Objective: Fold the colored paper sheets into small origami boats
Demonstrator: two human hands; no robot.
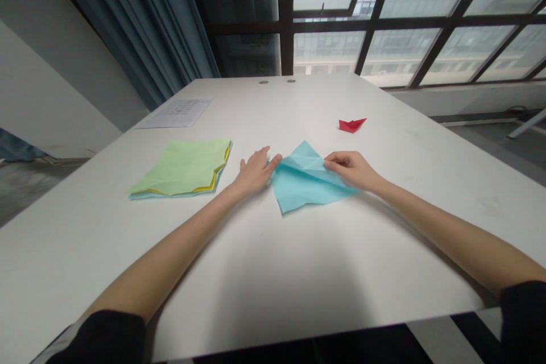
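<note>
A light blue sheet of paper [303, 185] with creases lies on the table in front of me, partly folded, its upper layer lifted a little along a ridge. My left hand [257, 170] rests at the sheet's left corner, fingers spread, the thumb touching the paper's edge. At the right side, my right hand [352, 168] pinches the edge of the upper layer between thumb and fingers. Beyond it sits a small red folded paper boat [352, 125], apart from both hands.
A stack of green, yellow and blue paper sheets [183, 168] lies left of my left hand. Farther back at the left is a printed page [177, 112]. The white table [277, 278] has its near edge close to me; windows and a blue curtain stand behind.
</note>
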